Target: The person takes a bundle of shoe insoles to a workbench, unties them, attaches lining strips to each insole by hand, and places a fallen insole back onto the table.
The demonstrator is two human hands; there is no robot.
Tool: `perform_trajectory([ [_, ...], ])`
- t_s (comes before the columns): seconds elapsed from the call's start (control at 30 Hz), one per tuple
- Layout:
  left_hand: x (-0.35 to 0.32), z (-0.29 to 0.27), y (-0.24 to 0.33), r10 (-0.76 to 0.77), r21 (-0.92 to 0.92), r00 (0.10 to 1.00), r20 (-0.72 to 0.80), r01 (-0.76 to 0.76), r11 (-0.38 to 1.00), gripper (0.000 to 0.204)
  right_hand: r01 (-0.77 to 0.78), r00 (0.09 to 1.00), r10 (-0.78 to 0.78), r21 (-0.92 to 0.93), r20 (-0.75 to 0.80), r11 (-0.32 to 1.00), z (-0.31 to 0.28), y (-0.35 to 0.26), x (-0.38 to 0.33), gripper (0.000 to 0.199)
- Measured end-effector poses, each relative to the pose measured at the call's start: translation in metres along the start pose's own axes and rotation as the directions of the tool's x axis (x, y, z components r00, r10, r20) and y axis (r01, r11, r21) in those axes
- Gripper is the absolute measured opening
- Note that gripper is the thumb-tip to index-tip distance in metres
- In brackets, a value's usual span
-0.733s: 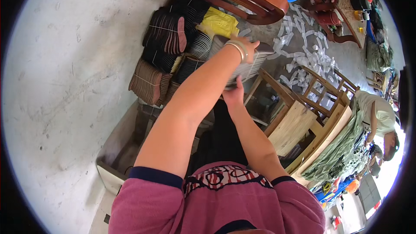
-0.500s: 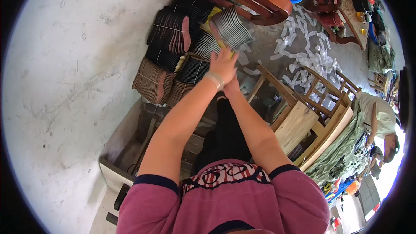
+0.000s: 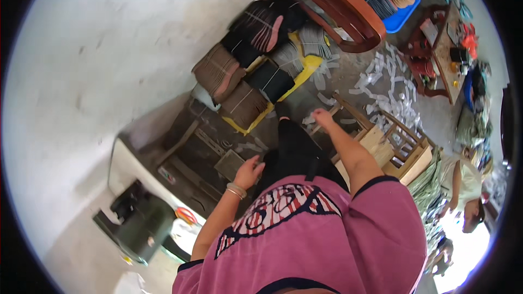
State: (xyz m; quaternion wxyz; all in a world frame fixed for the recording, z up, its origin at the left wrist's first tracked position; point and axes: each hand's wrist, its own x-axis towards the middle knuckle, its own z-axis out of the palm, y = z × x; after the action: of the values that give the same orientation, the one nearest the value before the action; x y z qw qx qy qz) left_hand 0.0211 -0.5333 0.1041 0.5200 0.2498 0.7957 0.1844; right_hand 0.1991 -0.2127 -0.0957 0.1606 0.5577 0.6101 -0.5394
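My left hand, with bracelets at its wrist, hangs in front of my shirt with its fingers apart and nothing in it. My right hand is farther forward, near a wooden chair frame; its fingers look curled but are blurred, and no held thing shows. Beyond both hands, tied bundles of insole-shaped pieces stand by the wall: a brown bundle, a second brown bundle, a black bundle, a grey bundle and a dark bundle with pink faces. A yellow sheet lies under several of them.
Left of me, a dark green machine stands on a pale table. White strips litter the floor. At the back are a red-brown wooden chair and a blue tray of more bundles. Another person is at the right.
My hands have come away from the bundles and apart, the left back toward my body, the right out to the right. The grey bundle now stands among the others. The view has turned left.
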Motion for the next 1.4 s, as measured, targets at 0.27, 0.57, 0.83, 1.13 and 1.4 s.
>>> perform_trajectory([
  [0.27,-0.227,-0.045,0.101,0.123,-0.6,0.808,-0.576,-0.52,0.608,0.037,0.359,0.825,-0.302,-0.03,0.477,0.933,0.098,-0.111,-0.113,0.026],
  [0.57,-0.566,0.083,0.14,0.14,-0.078,0.146,-0.979,-0.913,0.4,0.035,0.813,0.074,0.074,-0.104,0.994,0.574,0.34,-0.052,-0.387,0.035],
  [0.83,-0.603,0.122,0.164,0.221,0.077,0.092,-0.971,-0.754,0.652,0.02,0.922,-0.306,0.649,0.386,0.696,0.02,0.397,0.038,-0.508,0.04],
  [1.13,-0.591,0.054,0.173,0.291,0.049,0.315,-0.903,-0.598,0.8,0.015,0.965,-0.2,0.538,0.261,0.819,-0.039,0.365,-0.025,-0.424,0.043],
  [1.4,-0.448,-0.027,0.155,0.532,0.565,-0.191,-0.825,-0.289,0.773,0.034,0.955,0.27,-0.073,-0.277,0.96,-0.105,0.248,-0.171,-0.239,0.039],
])
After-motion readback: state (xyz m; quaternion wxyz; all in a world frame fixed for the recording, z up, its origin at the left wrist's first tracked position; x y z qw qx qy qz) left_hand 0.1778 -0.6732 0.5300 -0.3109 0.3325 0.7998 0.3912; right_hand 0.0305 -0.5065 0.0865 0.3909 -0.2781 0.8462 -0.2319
